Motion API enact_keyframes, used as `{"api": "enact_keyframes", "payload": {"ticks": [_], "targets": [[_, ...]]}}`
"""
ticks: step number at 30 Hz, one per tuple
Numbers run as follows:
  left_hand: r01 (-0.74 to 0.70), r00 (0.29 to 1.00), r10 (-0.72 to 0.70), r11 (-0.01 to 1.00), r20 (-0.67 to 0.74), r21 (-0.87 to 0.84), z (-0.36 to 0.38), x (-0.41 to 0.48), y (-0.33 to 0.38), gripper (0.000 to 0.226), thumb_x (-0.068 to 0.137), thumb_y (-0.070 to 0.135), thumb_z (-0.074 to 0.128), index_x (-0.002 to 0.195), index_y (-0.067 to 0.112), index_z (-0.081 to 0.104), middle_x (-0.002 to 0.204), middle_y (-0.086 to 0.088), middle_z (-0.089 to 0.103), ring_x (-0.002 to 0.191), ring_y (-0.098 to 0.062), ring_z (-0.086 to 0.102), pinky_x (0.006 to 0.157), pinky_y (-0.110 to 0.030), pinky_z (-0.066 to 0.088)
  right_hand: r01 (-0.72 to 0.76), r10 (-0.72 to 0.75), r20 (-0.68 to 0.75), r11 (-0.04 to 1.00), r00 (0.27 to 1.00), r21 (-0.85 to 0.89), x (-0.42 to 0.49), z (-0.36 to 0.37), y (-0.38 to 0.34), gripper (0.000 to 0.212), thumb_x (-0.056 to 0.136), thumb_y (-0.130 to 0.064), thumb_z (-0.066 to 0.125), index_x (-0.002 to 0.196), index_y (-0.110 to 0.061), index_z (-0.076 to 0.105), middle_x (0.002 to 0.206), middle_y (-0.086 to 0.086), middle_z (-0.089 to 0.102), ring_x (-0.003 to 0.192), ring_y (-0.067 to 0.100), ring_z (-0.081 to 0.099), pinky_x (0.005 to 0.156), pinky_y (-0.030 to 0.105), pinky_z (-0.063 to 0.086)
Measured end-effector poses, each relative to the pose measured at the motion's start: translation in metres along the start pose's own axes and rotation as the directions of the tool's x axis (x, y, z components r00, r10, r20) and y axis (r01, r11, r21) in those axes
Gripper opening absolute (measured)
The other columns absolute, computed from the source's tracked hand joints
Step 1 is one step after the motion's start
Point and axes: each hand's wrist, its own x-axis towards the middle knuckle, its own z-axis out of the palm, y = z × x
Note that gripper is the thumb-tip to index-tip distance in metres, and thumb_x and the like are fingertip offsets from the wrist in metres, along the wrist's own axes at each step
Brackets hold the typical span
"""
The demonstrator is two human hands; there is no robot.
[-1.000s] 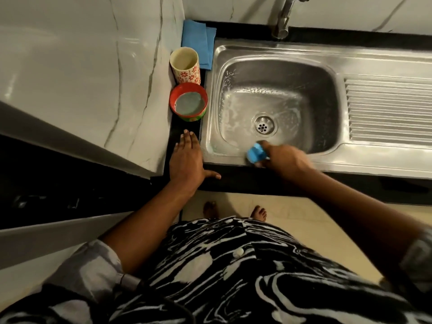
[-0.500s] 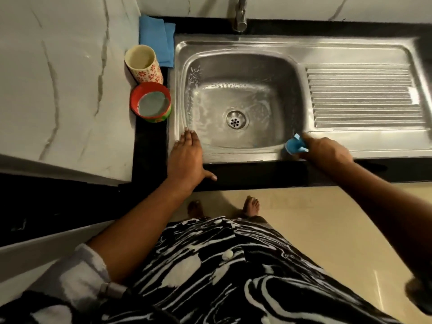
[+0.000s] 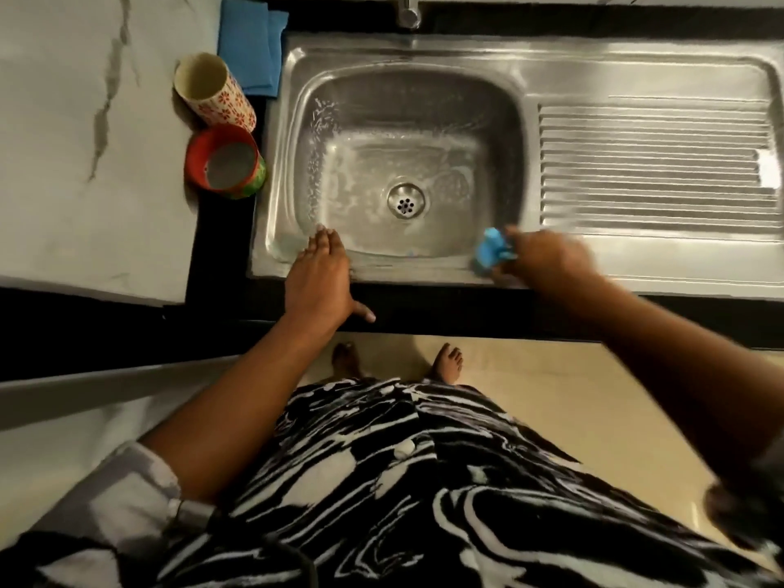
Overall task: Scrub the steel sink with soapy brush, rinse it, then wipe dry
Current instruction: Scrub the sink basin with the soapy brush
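Dark surface [image 3: 220,256] frames the steel sink [image 3: 466,53] in the upper half of the head view, with pale marble at the left and the tap [image 3: 407,12] at the top edge. The left hand [image 3: 318,282] lies flat on the sink's front rim, lower left of the basin, fingers [image 3: 324,248] straight and pressed together, thumb stuck out. A second ago it lay on the dark strip beside the sink.

The right hand [image 3: 547,256], blurred by motion, grips the blue brush [image 3: 492,248] at the basin's front right corner; its fingers look curled round the brush. The brush has travelled there from the front rim just below the drain [image 3: 406,200], so the scrubbing is working along the near edge. Soapy streaks coat the basin floor and left wall, while the ribbed drainboard [image 3: 653,163] looks untouched. Rinsing and drying are still to come.

At the upper left stand a floral cup [image 3: 214,89], a red bowl [image 3: 227,163] and a folded blue cloth [image 3: 250,44] — probably for the wipe.
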Motion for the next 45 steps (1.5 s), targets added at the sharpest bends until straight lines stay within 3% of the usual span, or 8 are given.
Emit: {"api": "enact_keyframes", "payload": {"ticks": [4, 14, 22, 25, 32, 36, 41, 45], "targets": [[-0.014, 1.000, 0.014, 1.000, 0.001, 0.021, 0.001, -0.002, 0.031, 0.171, 0.040, 0.078, 0.090, 0.165, -0.003, 0.009, 0.174, -0.023, 0.013, 0.161, -0.033, 0.020, 0.130, -0.042, 0.025, -0.081, 0.070, -0.068, 0.983, 0.995, -0.166, -0.017, -0.001, 0.074, 0.053, 0.101, -0.051, 0.053, 0.149, -0.036, 0.039, 0.108, 0.019, 0.068, 0.094, 0.040, 0.068, 0.067, 0.040, 0.046], [0.072, 0.997, -0.073, 0.994, 0.002, 0.077, 0.002, -0.005, 0.070, 0.176, 0.034, 0.068, 0.099, 0.166, -0.003, 0.005, 0.174, -0.024, 0.009, 0.162, -0.033, 0.018, 0.131, -0.041, 0.023, 0.325, -0.325, -0.004, 0.946, 0.946, 0.019, 0.036, 0.019, -0.067, 0.055, 0.097, -0.052, 0.059, 0.147, -0.040, 0.039, 0.121, 0.012, 0.068, 0.106, 0.035, 0.068, 0.079, 0.041, 0.049], [-0.005, 1.000, 0.006, 1.000, -0.013, 0.005, 0.009, -0.011, 0.100, 0.166, 0.043, 0.073, 0.093, 0.165, -0.002, 0.011, 0.174, -0.024, 0.014, 0.161, -0.034, 0.021, 0.130, -0.044, 0.026, 0.013, -0.015, -0.107, 1.000, 0.994, -0.021, -0.022, 0.014, 0.126, 0.055, 0.098, -0.045, 0.062, 0.146, -0.031, 0.039, 0.103, 0.021, 0.069, 0.079, 0.036, 0.063, 0.064, 0.037, 0.041], [-0.069, 0.998, 0.069, 0.998, 0.006, -0.004, 0.010, -0.004, 0.117, 0.168, 0.039, 0.068, 0.096, 0.166, -0.002, 0.010, 0.174, -0.024, 0.013, 0.161, -0.034, 0.020, 0.131, -0.043, 0.024, 0.021, -0.025, -0.155, 1.000, 0.988, -0.023, -0.022, 0.025, 0.113, 0.054, 0.099, -0.044, 0.062, 0.145, -0.030, 0.038, 0.098, 0.019, 0.068, 0.070, 0.031, 0.056, 0.060, 0.036, 0.039], [-0.027, 0.998, 0.028, 1.000, 0.049, -0.006, 0.009, 0.002, 0.112, 0.174, 0.035, 0.069, 0.096, 0.167, 0.000, 0.005, 0.176, -0.020, 0.007, 0.163, -0.030, 0.013, 0.131, -0.042, 0.023, 0.228, -0.220, -0.117, 0.972, 0.968, 0.059, 0.017, 0.031, -0.020, 0.055, 0.097, -0.050, 0.062, 0.145, -0.032, 0.041, 0.109, 0.015, 0.070, 0.096, 0.037, 0.069, 0.068, 0.037, 0.043], [-0.036, 0.999, 0.036, 0.999, 0.023, 0.022, 0.010, -0.003, 0.117, 0.172, 0.037, 0.071, 0.094, 0.166, -0.001, 0.007, 0.175, -0.021, 0.010, 0.162, -0.032, 0.016, 0.131, -0.042, 0.024, 0.142, -0.131, -0.123, 0.987, 0.984, 0.081, -0.001, 0.029, 0.039, 0.053, 0.096, -0.052, 0.061, 0.142, -0.033, 0.043, 0.111, 0.017, 0.070, 0.096, 0.038, 0.068, 0.071, 0.040, 0.048], [-0.078, 0.997, 0.078, 0.997, 0.021, -0.002, 0.009, -0.004, 0.122, 0.168, 0.041, 0.065, 0.098, 0.166, -0.002, 0.007, 0.174, -0.023, 0.010, 0.162, -0.033, 0.018, 0.131, -0.041, 0.024, -0.130, 0.132, -0.145, 0.991, 0.981, 0.022, -0.036, 0.025, 0.150, 0.050, 0.100, -0.040, 0.062, 0.144, -0.030, 0.039, 0.075, 0.007, 0.051, 0.056, 0.019, 0.045, 0.056, 0.034, 0.039], [-0.053, 0.998, 0.056, 0.994, 0.040, -0.092, 0.015, -0.005, 0.125, 0.165, 0.043, 0.070, 0.095, 0.166, 0.000, 0.011, 0.175, -0.020, 0.012, 0.162, -0.029, 0.017, 0.130, -0.040, 0.026, -0.046, 0.050, -0.166, 0.999, 0.985, 0.028, -0.023, 0.028, 0.106, 0.051, 0.099, -0.044, 0.063, 0.143, -0.031, 0.041, 0.091, 0.014, 0.064, 0.074, 0.032, 0.062, 0.064, 0.036, 0.040]]}}
